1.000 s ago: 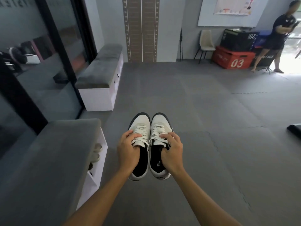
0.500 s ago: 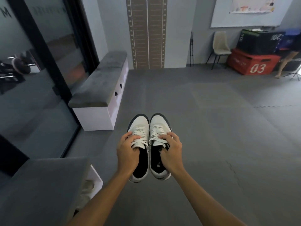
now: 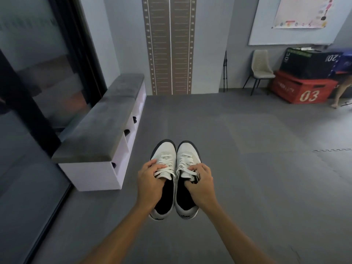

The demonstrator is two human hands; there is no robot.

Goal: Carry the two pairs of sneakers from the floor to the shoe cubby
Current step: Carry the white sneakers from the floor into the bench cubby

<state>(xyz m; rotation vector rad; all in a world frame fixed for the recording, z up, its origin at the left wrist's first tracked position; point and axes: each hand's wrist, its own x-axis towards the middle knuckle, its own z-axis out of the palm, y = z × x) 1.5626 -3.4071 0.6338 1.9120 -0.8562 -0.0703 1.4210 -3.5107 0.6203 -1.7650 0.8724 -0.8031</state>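
Mid-carry: the left hand (image 3: 150, 182) and right hand (image 3: 202, 184) each grip one white sneaker (image 3: 164, 176) at centre frame. The cubby (image 3: 99, 174), left, probably has free slots; next, lower them in.

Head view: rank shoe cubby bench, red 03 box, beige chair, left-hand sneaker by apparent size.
1. shoe cubby bench
2. red 03 box
3. left-hand sneaker, inflated by nearness
4. beige chair, far off, so unsure against the sneaker
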